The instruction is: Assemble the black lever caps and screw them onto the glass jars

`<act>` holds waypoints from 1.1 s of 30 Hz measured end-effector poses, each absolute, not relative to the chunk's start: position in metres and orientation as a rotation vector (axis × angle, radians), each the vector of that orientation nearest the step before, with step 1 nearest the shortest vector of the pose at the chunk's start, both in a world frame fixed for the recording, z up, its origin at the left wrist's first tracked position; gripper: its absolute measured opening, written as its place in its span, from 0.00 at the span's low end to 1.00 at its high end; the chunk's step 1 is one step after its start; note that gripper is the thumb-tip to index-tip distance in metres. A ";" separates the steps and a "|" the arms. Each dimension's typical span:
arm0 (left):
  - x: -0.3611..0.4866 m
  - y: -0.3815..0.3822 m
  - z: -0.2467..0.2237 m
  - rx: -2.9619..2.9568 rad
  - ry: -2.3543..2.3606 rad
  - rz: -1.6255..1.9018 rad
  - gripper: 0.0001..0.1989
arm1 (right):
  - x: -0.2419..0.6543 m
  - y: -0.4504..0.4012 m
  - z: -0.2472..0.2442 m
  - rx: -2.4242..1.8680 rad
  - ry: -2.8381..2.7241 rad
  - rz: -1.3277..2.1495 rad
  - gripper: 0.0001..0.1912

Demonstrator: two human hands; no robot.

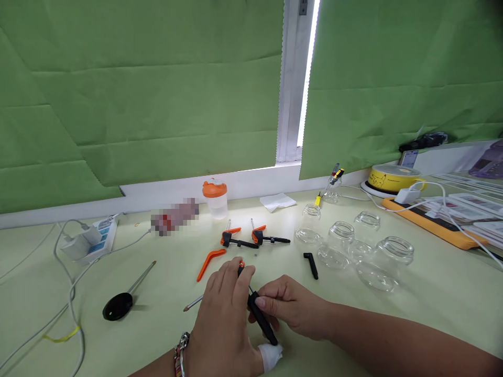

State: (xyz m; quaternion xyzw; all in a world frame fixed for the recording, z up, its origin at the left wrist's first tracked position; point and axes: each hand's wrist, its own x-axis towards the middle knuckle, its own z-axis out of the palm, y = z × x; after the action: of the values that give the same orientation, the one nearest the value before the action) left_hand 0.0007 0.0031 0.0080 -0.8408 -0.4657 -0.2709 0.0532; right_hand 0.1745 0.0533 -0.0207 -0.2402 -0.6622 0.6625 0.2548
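Note:
Near the table's front edge, my left hand (227, 314) closes over the upper end of a black-and-orange clamp-like tool (261, 322). Its thumb, wrapped in white, lies by the tool's lower end. My right hand (293, 306) pinches the black handle part between thumb and fingers. A thin metal rod shows above that part; the left fingers hide much of the rest. Two similar clamp-like tools (238, 241) lie beyond my hands. Left of these is a loose orange lever (210, 262). To the right lies a short bent black piece (311, 265). A metal shaft (193, 303) sticks out beside my left hand.
Several clear glass jars (387, 264) stand on the right. A screwdriver with a round black handle (118, 307) lies left, near white cables (73, 293) and a power strip (102, 241). An orange-lidded cup (216, 199) and a white tissue (277, 202) are at the back.

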 end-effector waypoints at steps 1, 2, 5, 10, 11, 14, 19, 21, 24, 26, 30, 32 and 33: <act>0.001 0.003 0.008 -2.558 -1.419 -0.819 0.48 | 0.174 0.053 -0.020 -0.652 -1.804 1.793 0.24; 0.001 0.003 0.008 -2.559 -1.421 -0.813 0.48 | 0.174 0.053 -0.021 -0.653 -1.807 1.788 0.24; 0.001 0.004 0.008 -2.567 -1.427 -0.783 0.48 | 0.174 0.054 -0.022 -0.664 -1.821 1.766 0.24; 0.001 0.004 0.008 -2.577 -1.436 -0.744 0.48 | 0.175 0.055 -0.023 -0.679 -1.850 1.747 0.24; 0.001 0.004 0.008 -2.575 -1.437 -0.741 0.48 | 0.175 0.055 -0.022 -0.686 -1.851 1.759 0.24; 0.002 0.004 0.008 -2.571 -1.433 -0.735 0.48 | 0.176 0.054 -0.020 -0.699 -1.827 1.841 0.24; 0.003 0.005 0.009 -2.563 -1.410 -0.719 0.44 | 0.176 0.053 -0.021 -0.665 -1.793 1.932 0.23; 0.003 0.005 0.009 -2.554 -1.380 -0.726 0.44 | 0.176 0.053 -0.021 -0.653 -1.796 1.930 0.22; 0.003 0.005 0.008 -2.538 -1.358 -0.731 0.43 | 0.176 0.053 -0.019 -0.642 -1.805 1.918 0.22; 0.003 0.005 0.007 -2.530 -1.346 -0.732 0.42 | 0.175 0.052 -0.017 -0.645 -1.799 1.914 0.22; 0.002 0.006 0.007 -2.528 -1.297 -0.749 0.40 | 0.175 0.052 -0.015 -0.667 -1.784 1.898 0.20; 0.001 0.006 0.006 -2.534 -1.277 -0.766 0.40 | 0.174 0.053 -0.015 -0.672 -1.777 1.885 0.19; 0.001 0.007 0.006 -2.537 -1.271 -0.777 0.40 | 0.174 0.053 -0.016 -0.674 -1.775 1.876 0.19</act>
State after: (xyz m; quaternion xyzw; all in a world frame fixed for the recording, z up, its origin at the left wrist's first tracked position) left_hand 0.0011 0.0066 0.0059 -0.8580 -0.4300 -0.2627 0.0996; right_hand 0.1743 0.0530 -0.0160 -0.2455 -0.6467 0.6832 0.2340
